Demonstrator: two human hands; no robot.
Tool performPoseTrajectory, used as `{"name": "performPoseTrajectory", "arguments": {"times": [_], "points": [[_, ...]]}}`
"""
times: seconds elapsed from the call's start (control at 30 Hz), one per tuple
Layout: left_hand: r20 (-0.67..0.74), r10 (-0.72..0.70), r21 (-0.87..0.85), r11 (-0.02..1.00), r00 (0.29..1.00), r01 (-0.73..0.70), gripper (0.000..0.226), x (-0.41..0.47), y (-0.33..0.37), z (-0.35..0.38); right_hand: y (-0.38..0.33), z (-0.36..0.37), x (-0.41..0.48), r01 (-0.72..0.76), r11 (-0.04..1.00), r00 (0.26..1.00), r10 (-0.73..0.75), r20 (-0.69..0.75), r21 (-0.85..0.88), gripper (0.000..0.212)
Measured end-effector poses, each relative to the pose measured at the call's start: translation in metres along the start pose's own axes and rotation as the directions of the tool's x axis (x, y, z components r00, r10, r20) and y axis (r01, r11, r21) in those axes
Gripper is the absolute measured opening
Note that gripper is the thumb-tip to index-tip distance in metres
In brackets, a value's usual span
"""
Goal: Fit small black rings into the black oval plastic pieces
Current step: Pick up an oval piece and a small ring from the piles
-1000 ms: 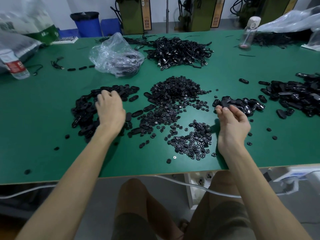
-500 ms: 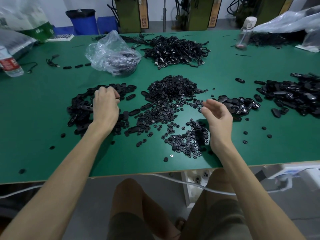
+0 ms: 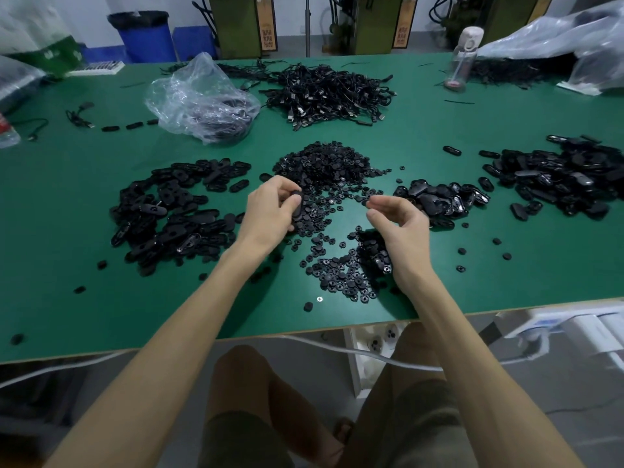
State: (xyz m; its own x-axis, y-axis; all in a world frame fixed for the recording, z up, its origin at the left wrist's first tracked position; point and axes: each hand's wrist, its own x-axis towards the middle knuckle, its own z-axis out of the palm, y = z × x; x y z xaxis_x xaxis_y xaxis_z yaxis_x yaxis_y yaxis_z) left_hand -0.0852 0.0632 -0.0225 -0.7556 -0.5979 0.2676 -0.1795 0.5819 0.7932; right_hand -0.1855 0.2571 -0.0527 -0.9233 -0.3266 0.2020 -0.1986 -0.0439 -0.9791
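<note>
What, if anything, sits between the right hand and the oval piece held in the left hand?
Nothing visible. The left hand grips the oval piece; the right hand faces it across an open gap, with only loose rings on the table below. Whether the right hand holds a ring is unclear.

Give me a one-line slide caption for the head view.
Left hand grips a black oval piece above the ring pile; right hand hovers alongside, fingers curled.
</note>
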Motion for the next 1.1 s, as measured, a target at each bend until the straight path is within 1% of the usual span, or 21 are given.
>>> {"name": "performPoseTrajectory", "arguments": {"times": [0.07, 0.13, 0.2, 0.27, 0.37, 0.5, 0.57, 0.63, 0.7, 0.77, 0.83, 0.97, 1.1], "points": [[-0.088, -0.039, -0.012, 0.999, 0.995, 0.038, 0.013, 0.005, -0.005, -0.012, 0.0, 0.0, 0.0, -0.004, 1.0, 1.0, 0.004, -0.003, 0.009, 0.02], [-0.193, -0.077, 0.025, 0.996, 0.978, 0.083, 0.017, 0.013, -0.012, -0.031, 0.0, 0.0, 0.0, -0.013, 1.0, 1.0, 0.014, -0.009, 0.019, 0.019], [-0.283, -0.084, 0.11, 0.987, 0.955, 0.119, 0.02, 0.019, -0.023, -0.05, 0.001, 0.0, 0.001, -0.022, 0.999, 1.0, 0.022, -0.011, 0.027, 0.018], [-0.34, -0.065, 0.225, 0.963, 0.938, 0.149, 0.018, 0.021, -0.035, -0.067, 0.001, 0.001, 0.001, -0.025, 0.999, 1.0, 0.025, -0.009, 0.031, 0.018], [-0.331, -0.022, 0.375, 0.914, 0.943, 0.153, 0.015, 0.018, -0.049, -0.082, 0.002, 0.002, 0.001, -0.03, 0.999, 1.0, 0.029, 0.002, 0.036, 0.016], [-0.284, 0.024, 0.498, 0.858, 0.958, 0.126, 0.02, 0.013, -0.059, -0.086, 0.002, 0.002, 0.001, -0.027, 0.999, 1.0, 0.026, 0.014, 0.019, 0.015], [-0.274, 0.023, 0.527, 0.839, 0.961, 0.131, 0.022, 0.012, -0.059, -0.086, 0.001, 0.002, -0.001, 0.001, 0.999, 0.999, 0.001, 0.054, -0.044, 0.014], [-0.277, 0.035, 0.56, 0.818, 0.96, 0.132, 0.022, 0.011, -0.059, -0.085, 0.0, 0.002, -0.002, 0.035, 0.99, 0.99, -0.017, 0.137, -0.133, 0.014], [-0.266, 0.046, 0.591, 0.797, 0.963, 0.125, 0.021, 0.01, -0.058, -0.084, -0.001, 0.004, -0.003, 0.097, 0.96, 0.972, -0.035, 0.232, -0.261, 0.016], [-0.258, 0.051, 0.606, 0.787, 0.965, 0.12, 0.019, 0.008, -0.058, -0.082, -0.003, 0.006, -0.004, 0.174, 0.899, 0.95, -0.046, 0.308, -0.402, 0.02], [-0.262, 0.057, 0.603, 0.789, 0.963, 0.117, 0.019, 0.007, -0.059, -0.082, -0.005, 0.008, -0.005, 0.202, 0.859, 0.936, -0.027, 0.351, -0.471, 0.022], [-0.279, 0.099, 0.585, 0.806, 0.955, 0.087, 0.02, 0.006, -0.06, -0.081, -0.006, 0.009, -0.006, 0.227, 0.811, 0.921, 0.002, 0.39, -0.54, 0.023], [-0.29, 0.132, 0.572, 0.818, 0.948, 0.061, 0.022, 0.007, -0.056, -0.08, -0.006, 0.013, -0.006, 0.248, 0.797, 0.918, -0.012, 0.396, -0.55, 0.017]]}}
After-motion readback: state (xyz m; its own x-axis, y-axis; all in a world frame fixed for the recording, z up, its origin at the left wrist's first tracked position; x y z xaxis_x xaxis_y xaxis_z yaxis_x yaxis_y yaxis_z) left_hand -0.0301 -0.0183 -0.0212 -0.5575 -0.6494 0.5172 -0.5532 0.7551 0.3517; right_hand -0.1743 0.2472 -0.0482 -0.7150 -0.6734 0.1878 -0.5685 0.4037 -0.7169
